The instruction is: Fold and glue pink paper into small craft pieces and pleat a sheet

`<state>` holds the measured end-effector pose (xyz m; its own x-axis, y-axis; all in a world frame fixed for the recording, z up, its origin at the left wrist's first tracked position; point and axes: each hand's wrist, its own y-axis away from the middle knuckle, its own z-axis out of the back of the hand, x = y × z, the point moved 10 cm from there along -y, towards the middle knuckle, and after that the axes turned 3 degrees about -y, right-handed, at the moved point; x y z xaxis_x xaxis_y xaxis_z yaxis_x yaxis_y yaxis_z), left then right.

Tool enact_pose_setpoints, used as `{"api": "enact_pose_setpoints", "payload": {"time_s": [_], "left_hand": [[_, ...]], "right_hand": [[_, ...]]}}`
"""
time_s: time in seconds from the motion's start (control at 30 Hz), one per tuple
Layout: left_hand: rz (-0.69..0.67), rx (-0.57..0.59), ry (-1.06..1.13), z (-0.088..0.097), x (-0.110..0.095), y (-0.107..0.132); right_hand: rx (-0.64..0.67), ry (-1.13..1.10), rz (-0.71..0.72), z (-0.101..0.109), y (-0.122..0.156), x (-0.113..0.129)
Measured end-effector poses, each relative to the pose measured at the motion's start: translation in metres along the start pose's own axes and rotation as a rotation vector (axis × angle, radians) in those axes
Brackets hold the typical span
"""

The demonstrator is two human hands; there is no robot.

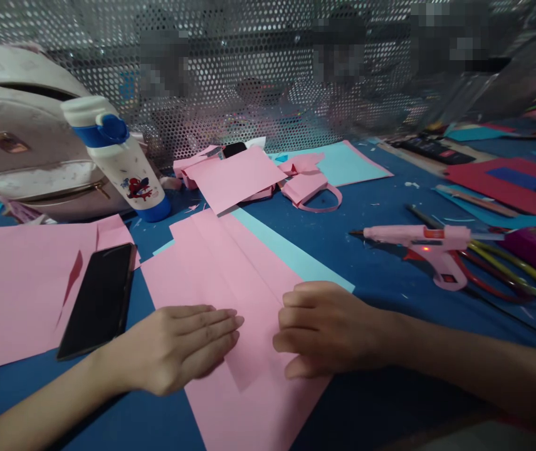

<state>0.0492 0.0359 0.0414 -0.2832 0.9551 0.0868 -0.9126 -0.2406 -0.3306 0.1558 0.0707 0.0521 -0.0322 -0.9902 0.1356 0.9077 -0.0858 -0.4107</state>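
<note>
A long pink paper sheet (pixel 230 275) with lengthwise folds lies on the blue table (pixel 371 207), over a light blue sheet (pixel 291 250). My left hand (pixel 178 347) lies flat on the pink sheet, fingers stretched out together. My right hand (pixel 326 329) rests on the sheet's right edge with its fingers curled under, pressing the paper. The two hands nearly meet at the fold.
A black phone (pixel 101 300) lies on another pink sheet (pixel 14 282) at the left. A white and blue bottle (pixel 121 160) and a white bag (pixel 18 125) stand behind. A pink glue gun (pixel 422 247) and scissors (pixel 512 269) lie at the right. Pink paper pieces (pixel 268 178) sit further back.
</note>
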Motion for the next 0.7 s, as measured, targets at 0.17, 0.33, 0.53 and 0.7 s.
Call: {"api": "enact_pose_setpoints", "payload": {"time_s": [0.17, 0.33, 0.53, 0.7], "left_hand": [[0.066, -0.008, 0.068, -0.004, 0.005, -0.001], [0.051, -0.025, -0.037, -0.004, -0.004, -0.004], [0.074, 0.096, 0.002, -0.018, -0.003, -0.006], [0.115, 0.142, 0.056, -0.025, 0.002, -0.003]], "right_hand": [[0.021, 0.057, 0.040, 0.000, -0.002, 0.004], [0.021, 0.059, 0.049, 0.000, -0.002, 0.005], [0.008, -0.005, 0.008, -0.001, -0.001, 0.002], [-0.076, -0.156, -0.202, 0.003, 0.004, -0.023]]}}
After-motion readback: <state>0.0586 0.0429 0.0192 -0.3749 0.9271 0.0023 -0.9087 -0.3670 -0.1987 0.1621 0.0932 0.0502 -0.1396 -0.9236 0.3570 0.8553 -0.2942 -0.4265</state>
